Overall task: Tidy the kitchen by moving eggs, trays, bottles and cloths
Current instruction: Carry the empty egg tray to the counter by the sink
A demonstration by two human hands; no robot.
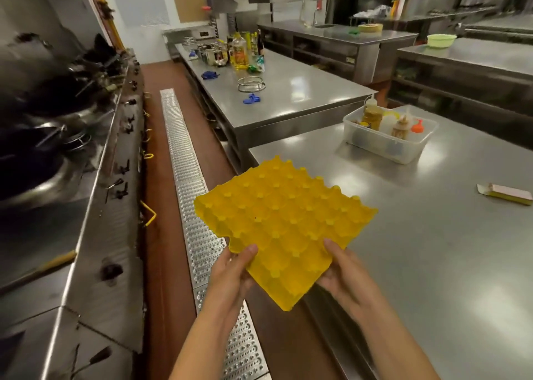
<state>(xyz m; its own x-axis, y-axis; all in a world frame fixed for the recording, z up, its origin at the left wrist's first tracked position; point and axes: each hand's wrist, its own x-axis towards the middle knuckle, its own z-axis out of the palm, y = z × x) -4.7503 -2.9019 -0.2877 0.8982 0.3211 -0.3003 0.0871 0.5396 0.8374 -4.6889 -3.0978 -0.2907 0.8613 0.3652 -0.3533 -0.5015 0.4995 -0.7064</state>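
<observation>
Yellow egg tray [284,224] held by both hands: left hand [232,276], right hand [344,276]

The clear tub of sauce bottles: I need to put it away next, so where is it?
In the head view, the clear tub sits right of centre on the near steel counter, by its far edge, beyond the yellow egg tray.

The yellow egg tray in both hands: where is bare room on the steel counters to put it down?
The near counter is bare between the egg tray, the plastic tub of bottles and the small flat box. The far counter is bare at its near right part; its far end is crowded with bottles.
</observation>
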